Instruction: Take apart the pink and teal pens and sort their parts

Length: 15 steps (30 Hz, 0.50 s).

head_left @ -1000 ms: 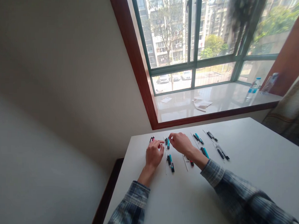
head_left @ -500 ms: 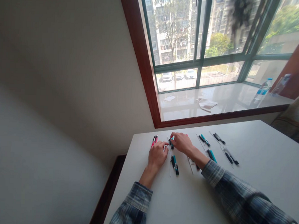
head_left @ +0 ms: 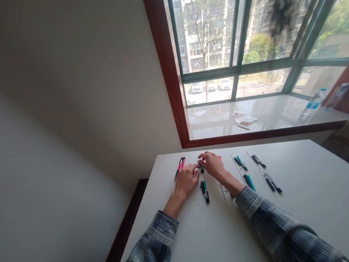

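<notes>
My left hand [head_left: 187, 179] rests low over the white table [head_left: 228, 232], fingers bent, thumb and forefinger apart beside a small teal and black pen [head_left: 202, 168] in parts. Just above that pen, my right hand [head_left: 213, 165] reaches in from the right, its bent fingers and thumb spaced apart. Nothing shows clearly in either hand. Below the hands lies another teal and black pen [head_left: 205, 191] in parts, with a thin white refill [head_left: 199, 195] alongside. Pink and black pens [head_left: 180, 167] lie left of my left hand. Other pen parts are partly hidden under my right forearm.
To the right lie teal pen parts [head_left: 241, 163], more teal parts [head_left: 249, 182], and clear and black pen parts [head_left: 258, 161] with thin refills. Behind the table, a windowsill [head_left: 214, 128] holds crumpled paper [head_left: 245, 120] and a water bottle [head_left: 314, 103].
My right fingers have lifted slightly off the teal pen parts and spread a little. My left hand has shifted slightly toward them. The whole view has moved a little.
</notes>
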Motion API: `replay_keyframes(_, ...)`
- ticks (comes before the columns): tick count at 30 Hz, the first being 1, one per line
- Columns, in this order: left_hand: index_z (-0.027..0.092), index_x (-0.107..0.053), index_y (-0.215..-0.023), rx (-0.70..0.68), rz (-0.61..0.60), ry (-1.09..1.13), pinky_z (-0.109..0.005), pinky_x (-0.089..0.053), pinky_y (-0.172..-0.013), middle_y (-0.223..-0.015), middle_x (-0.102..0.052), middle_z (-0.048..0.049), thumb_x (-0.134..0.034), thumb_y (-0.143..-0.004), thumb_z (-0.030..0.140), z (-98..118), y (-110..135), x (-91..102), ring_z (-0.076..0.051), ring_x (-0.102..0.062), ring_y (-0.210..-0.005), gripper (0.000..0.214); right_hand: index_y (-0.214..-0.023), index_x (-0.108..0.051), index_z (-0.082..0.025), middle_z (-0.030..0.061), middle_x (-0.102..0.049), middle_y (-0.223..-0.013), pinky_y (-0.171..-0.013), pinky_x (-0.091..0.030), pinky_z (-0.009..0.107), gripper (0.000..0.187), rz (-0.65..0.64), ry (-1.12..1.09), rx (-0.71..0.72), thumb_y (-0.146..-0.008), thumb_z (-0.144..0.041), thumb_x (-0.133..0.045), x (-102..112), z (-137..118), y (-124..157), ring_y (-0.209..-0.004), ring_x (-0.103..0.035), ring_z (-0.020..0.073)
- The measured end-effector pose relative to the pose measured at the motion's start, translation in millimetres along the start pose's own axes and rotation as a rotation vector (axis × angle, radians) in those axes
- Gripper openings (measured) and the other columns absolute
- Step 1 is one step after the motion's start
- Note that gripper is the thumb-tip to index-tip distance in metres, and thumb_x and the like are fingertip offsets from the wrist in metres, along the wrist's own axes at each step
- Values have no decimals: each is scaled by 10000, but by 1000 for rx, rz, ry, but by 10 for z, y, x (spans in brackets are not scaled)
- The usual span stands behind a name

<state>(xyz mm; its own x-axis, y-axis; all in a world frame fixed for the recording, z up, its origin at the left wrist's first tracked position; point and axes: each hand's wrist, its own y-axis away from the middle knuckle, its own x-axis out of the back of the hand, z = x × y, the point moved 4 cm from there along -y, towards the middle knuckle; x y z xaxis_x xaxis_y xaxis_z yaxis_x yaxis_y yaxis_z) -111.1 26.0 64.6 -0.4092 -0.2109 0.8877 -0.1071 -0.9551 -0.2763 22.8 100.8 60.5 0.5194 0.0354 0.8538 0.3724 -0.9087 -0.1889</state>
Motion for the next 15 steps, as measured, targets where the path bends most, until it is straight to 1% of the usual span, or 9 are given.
replay_keyframes(6,257,-762,-1018,57,68,36,-334,-539,-852,-964,-765,-19,-542,-924,173,-30,-13,21,-203,-695,-883,254,-1077,-795,-223,89,-771,-1050,-839,-462,289,218,-2,-4,-22,-977,-322,-629,-52,40,-17,-984,-700,226)
replay_keyframes(10,256,-761,-991,63,88,40,-330,-536,-848,-974,-774,-20,-550,-905,154,-28,-25,6,-212,-699,-892,250,-1088,-795,-236,86,-772,-1070,-832,-465,283,213,-4,-16,-29,-966,-320,-643,-72,50,-12,-966,-705,223)
replay_keyframes(12,260,-761,-988,68,88,51,-324,-534,-838,-945,-772,-17,-555,-900,152,-30,-29,-10,-208,-696,-866,249,-1079,-799,-237,89,-771,-1072,-824,-467,280,210,-4,-20,-33,-963,-318,-644,-74,43,-8,-954,-706,222)
replay_keyframes(15,262,-754,-1048,89,98,71,-311,-522,-809,-850,-743,-7,-566,-900,168,-69,-29,-41,-193,-679,-793,257,-1030,-806,-240,83,-776,-1045,-804,-466,278,196,-1,-20,-42,-964,-311,-636,-59,36,-12,-936,-707,219)
